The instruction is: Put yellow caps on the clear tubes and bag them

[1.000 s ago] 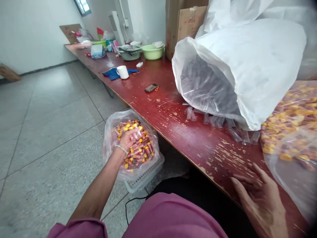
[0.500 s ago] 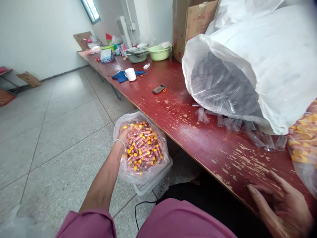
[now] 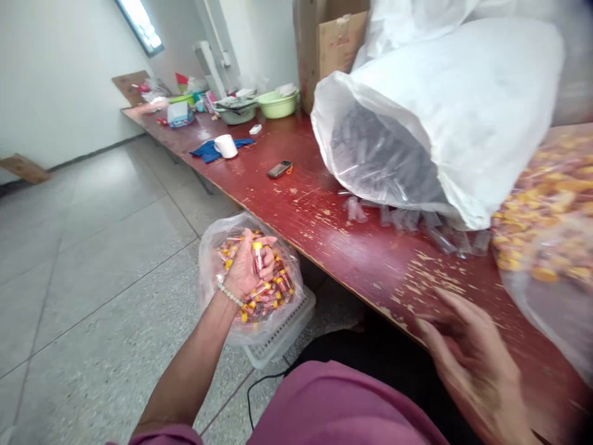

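My left hand (image 3: 246, 272), with a beaded bracelet at the wrist, is over a plastic bag (image 3: 210, 247) of small filled tubes. One clear tube with a yellow cap (image 3: 258, 254) stands in its palm with the fingers curled about it. More yellow-capped tubes (image 3: 259, 303) fill the bag, which sits in a white plastic basket (image 3: 282, 337) beside the table. My right hand (image 3: 482, 364) hovers at the near edge of the red table (image 3: 319, 222), fingers apart and holding nothing. It is slightly blurred.
A white sack (image 3: 467, 105) lies on its side with clear empty tubes (image 3: 417, 222) spilling from its mouth. Right of it is a bag of yellow caps (image 3: 551, 204). Farther along are a phone-like device (image 3: 280, 169), a white mug (image 3: 226, 146), green basins (image 3: 278, 105) and a cardboard box (image 3: 343, 43).
My left hand has come up out of the pile of tubes and turned palm up with a capped tube in it. My right hand has shifted left, and the view has turned right.
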Demonstrator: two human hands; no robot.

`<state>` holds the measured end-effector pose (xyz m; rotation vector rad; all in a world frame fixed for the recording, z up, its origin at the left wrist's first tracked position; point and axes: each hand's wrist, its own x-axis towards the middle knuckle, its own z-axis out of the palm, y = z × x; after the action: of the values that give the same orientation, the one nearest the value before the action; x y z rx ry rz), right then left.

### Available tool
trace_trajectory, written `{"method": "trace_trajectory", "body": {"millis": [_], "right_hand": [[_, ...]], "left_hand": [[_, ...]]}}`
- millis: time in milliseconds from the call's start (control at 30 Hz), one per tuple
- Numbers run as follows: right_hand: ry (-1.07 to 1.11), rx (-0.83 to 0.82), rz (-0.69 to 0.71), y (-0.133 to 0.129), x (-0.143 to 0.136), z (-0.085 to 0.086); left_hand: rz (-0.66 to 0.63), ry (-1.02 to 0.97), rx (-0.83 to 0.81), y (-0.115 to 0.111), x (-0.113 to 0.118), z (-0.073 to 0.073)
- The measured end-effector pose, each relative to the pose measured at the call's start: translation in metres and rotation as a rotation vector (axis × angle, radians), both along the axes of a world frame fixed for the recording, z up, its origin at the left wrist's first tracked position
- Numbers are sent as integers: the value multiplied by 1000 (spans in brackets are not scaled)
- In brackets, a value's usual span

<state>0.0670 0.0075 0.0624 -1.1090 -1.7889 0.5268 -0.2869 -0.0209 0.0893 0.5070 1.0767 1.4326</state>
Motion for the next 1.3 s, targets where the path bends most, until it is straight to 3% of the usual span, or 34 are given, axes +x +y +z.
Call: {"method": "trace_trajectory", "body": {"millis": [133,267,367,667,1067,1200,1300], "right_hand": [[26,62,185,-8,-30,32],[29,57,263,-8,-32,34],[35,60,230,-11,-15,32],[-57,9,279,-19,43,42],[161,94,119,-23,84,35],[223,67,66,-17,101,33],[338,-27,-2,-12,111,35]], "left_hand": [[-296,13,-32,9,86,11],[-490,119,3,8,158,11],[-584,208,36,7,190,11],[-838,442,48,20,225,30],[-1013,434,-29,31,270,64],[-1074,440,-61,48,290,68],[-1231,340,-203,67,306,71]]}}
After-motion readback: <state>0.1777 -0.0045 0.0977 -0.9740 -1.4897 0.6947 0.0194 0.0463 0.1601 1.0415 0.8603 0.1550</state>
